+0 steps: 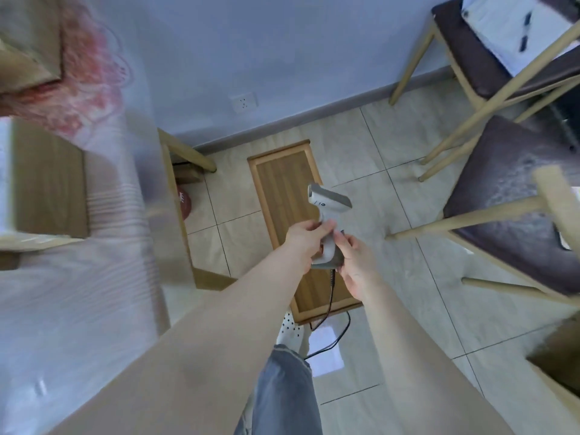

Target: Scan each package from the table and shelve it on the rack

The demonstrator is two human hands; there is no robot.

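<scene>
A white and grey handheld barcode scanner (pixel 328 199) is held in mid-air over the floor, its head pointing up and left. My left hand (pixel 306 238) grips its handle from the left. My right hand (pixel 356 262) holds the lower part of the handle from the right, fingers curled round its base. A black cable (pixel 331 296) runs from the handle's base down to the floor. Brown cardboard packages (pixel 47 183) lie on the table (pixel 78 293) at the left, blurred by motion.
A wooden board (pixel 282 183) lies flat on the tiled floor under the scanner. Wooden chairs with dark seat cushions (pixel 508 199) stand at the right, one holding papers and a pen (pixel 514 29). A wall socket (pixel 244 102) sits low on the wall.
</scene>
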